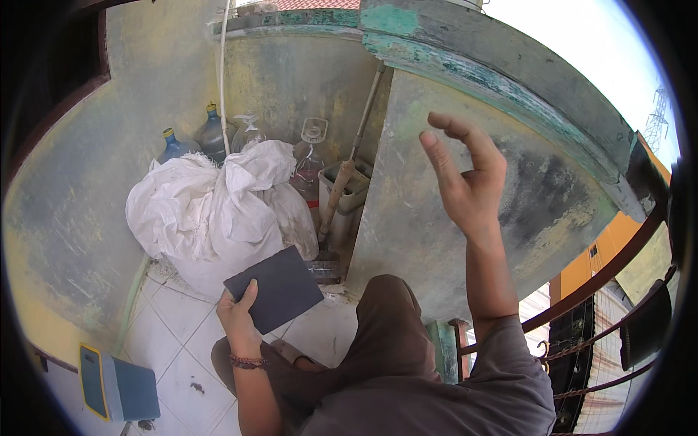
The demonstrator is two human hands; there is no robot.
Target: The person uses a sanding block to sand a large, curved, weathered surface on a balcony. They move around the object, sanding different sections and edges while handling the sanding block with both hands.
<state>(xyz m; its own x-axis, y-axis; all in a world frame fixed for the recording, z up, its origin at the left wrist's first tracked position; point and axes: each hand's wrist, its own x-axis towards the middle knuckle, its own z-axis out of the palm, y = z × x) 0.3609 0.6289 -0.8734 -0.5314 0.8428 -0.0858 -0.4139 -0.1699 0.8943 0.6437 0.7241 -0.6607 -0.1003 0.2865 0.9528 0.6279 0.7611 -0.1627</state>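
Observation:
A flat, dark grey rectangular sheet point(274, 289), perhaps sandpaper, is gripped at its lower left edge by my left hand point(240, 312), the thumb lying on top. It is tilted above my bent leg, in front of a bulging white sack point(218, 211). My right hand point(471, 174) is raised at the right before the stained wall point(538, 182). Its thumb and fingers curve apart with nothing between them, and it appears clear of the wall's surface.
Behind the sack stand blue bottles point(211, 134) and a clear bottle point(309, 163). A long-handled tool point(338, 192) leans near a pale bucket point(356, 185). On the tiled floor point(178, 316) at lower left sits a blue box point(131, 385) with yellow trim. A dark railing point(596, 280) runs along the right.

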